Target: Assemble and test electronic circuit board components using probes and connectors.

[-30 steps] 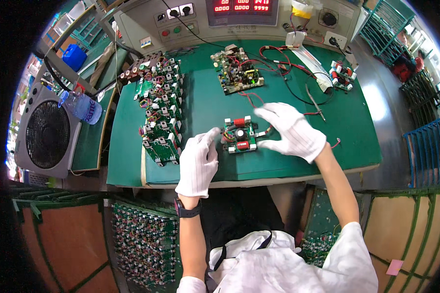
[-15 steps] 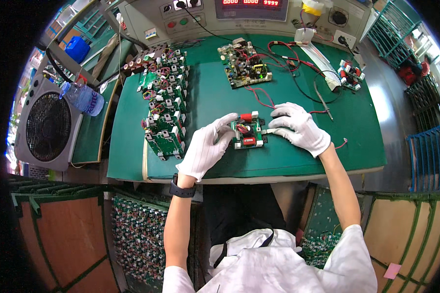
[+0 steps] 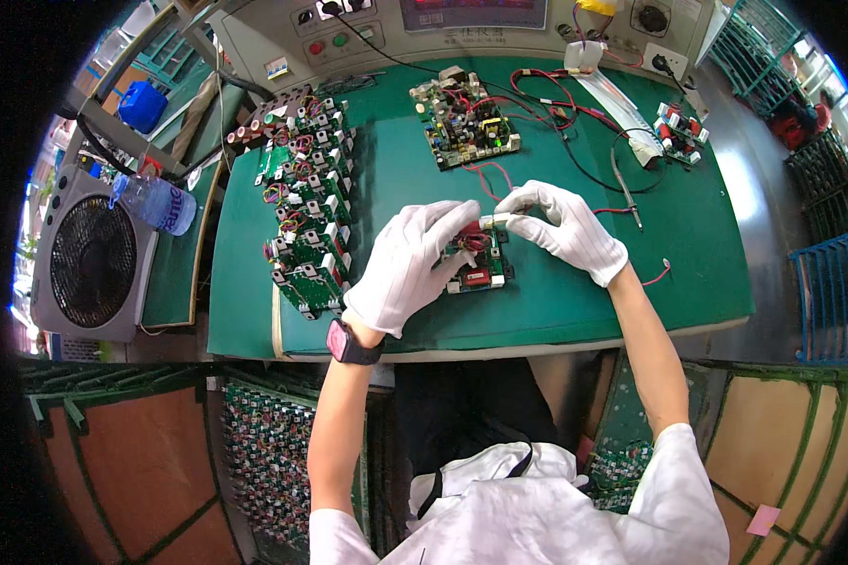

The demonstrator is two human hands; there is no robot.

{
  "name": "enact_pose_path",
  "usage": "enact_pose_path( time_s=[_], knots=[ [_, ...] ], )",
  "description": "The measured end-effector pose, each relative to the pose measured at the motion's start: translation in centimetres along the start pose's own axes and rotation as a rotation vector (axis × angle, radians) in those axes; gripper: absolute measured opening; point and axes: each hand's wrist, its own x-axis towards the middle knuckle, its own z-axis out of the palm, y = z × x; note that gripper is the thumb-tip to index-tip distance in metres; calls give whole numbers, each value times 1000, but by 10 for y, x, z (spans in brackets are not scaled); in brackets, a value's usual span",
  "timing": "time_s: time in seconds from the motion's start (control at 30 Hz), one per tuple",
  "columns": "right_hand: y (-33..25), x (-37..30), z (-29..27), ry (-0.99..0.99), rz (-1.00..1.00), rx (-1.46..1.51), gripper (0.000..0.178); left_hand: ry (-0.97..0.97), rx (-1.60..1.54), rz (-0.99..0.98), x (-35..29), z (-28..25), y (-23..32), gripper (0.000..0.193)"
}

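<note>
A small green circuit board (image 3: 493, 266) with red capacitors and a bundle of coloured wires lies near the front of the green bench. My left hand (image 3: 407, 259), in a white striped glove, is closed over its left edge. It covers part of the upper red capacitor. My right hand (image 3: 561, 226), gloved too, pinches a small white connector (image 3: 493, 220) between thumb and forefinger at the board's upper edge. The exact contact between connector and board is hidden by the fingers.
Several similar boards (image 3: 311, 212) stand in a row at left. A larger populated board (image 3: 462, 122) with red wires lies behind my hands. A probe (image 3: 629, 200) and cables are at right. Beyond stands a grey test panel (image 3: 367, 42); a fan (image 3: 94, 259) and bottle (image 3: 155, 202) are at left.
My right hand has moved up and left, to the board's upper edge, bringing the white connector along. My left hand has shifted further over the board. The panel's red display digits no longer show.
</note>
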Motion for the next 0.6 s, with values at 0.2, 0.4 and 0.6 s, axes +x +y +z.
enact_pose_path(
  time_s=[0.2,0.4,0.6],
  knots=[
    [-3,-1,1,61,48,116,29,7,-317,-61,3,18,-19,38],
    [-8,-6,8,44,-8,42,21,113,-268,-195,-3,28,-6,28],
    [-7,-5,16,59,-219,-284,17,257,48,-321,-8,33,18,27]
  ],
)
